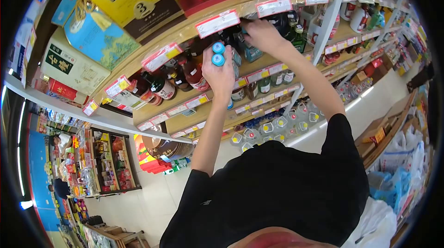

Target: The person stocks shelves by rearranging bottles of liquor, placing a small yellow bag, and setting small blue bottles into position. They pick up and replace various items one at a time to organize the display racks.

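Note:
Two bottles with light blue caps point(218, 54) are in my left hand point(219, 76), which is closed around them in front of the shelf. My right hand point(263, 35) reaches into the shelf at a blue-green package point(252, 52); its fingertips are partly hidden under the upper shelf edge. Beside my left hand stands a dark red bottle point(192, 73). Green bottles point(299, 37) stand to the right of my right hand.
Boxed goods point(134, 3) fill the upper shelf, with price tags point(217, 23) along its edge. A white shelf post point(329, 16) rises to the right. Large clear jugs point(280, 123) stand low down. Plastic bags point(397, 174) lie at the right.

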`<state>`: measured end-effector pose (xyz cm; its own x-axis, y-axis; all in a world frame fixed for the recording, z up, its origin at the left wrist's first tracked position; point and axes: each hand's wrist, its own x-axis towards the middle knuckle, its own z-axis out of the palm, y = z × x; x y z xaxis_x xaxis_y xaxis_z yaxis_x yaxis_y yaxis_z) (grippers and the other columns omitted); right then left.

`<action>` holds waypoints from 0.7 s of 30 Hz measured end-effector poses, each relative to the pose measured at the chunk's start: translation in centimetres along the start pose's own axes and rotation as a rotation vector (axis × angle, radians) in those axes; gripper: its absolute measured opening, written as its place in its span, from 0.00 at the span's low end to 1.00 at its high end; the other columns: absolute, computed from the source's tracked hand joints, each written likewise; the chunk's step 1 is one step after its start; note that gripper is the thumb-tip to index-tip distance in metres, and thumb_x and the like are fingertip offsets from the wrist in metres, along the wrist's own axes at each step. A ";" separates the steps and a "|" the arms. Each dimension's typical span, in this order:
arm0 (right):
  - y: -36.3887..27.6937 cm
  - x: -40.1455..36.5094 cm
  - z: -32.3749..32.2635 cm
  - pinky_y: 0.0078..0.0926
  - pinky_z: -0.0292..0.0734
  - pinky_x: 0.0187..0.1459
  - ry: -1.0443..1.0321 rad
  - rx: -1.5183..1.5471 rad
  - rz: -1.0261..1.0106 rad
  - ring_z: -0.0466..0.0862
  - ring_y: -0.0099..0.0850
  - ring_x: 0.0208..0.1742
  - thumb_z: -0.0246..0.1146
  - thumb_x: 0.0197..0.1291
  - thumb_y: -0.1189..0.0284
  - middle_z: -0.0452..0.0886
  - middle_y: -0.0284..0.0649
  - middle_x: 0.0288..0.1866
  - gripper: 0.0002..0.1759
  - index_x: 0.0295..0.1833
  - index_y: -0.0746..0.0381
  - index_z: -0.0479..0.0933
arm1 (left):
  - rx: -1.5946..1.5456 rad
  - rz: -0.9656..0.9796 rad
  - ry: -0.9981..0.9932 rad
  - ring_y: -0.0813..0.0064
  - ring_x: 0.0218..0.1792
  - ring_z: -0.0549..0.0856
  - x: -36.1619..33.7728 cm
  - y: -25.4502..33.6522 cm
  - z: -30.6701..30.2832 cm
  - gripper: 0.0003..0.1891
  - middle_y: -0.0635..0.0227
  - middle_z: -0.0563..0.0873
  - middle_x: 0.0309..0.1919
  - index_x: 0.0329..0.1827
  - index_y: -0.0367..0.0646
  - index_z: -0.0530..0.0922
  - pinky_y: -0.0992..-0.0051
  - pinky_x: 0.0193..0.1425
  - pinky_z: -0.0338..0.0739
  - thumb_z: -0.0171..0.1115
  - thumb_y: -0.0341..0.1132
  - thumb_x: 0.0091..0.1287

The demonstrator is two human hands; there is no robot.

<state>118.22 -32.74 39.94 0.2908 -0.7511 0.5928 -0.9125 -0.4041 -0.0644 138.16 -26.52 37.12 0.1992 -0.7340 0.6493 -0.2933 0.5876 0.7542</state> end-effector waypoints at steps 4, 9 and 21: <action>1.1 0.7 0.8 0.54 0.90 0.47 -0.057 0.028 -0.030 0.92 0.55 0.47 0.71 0.58 0.69 0.89 0.55 0.44 0.18 0.53 0.64 0.85 | 0.105 -0.020 0.077 0.68 0.44 0.91 0.2 -0.2 3.0 0.16 0.61 0.93 0.45 0.55 0.36 0.88 0.66 0.53 0.83 0.76 0.38 0.72; 1.5 1.3 3.0 0.51 0.89 0.42 0.247 0.068 -0.104 0.91 0.53 0.41 0.72 0.55 0.70 0.88 0.51 0.37 0.13 0.45 0.64 0.86 | 0.284 -0.018 0.174 0.58 0.45 0.90 0.0 0.5 5.7 0.17 0.56 0.91 0.46 0.52 0.34 0.87 0.61 0.53 0.82 0.76 0.39 0.70; -1.2 -3.9 -2.3 0.41 0.89 0.32 0.200 0.249 0.073 0.90 0.44 0.33 0.72 0.59 0.69 0.83 0.49 0.45 0.16 0.52 0.62 0.82 | 0.433 -0.015 0.330 0.52 0.42 0.90 1.0 -2.0 9.6 0.19 0.54 0.91 0.42 0.48 0.35 0.87 0.57 0.51 0.82 0.80 0.43 0.66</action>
<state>117.49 -28.08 39.54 0.1427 -0.6751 0.7238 -0.8230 -0.4872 -0.2922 130.00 -31.71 35.30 0.4689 -0.5542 0.6878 -0.6326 0.3326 0.6994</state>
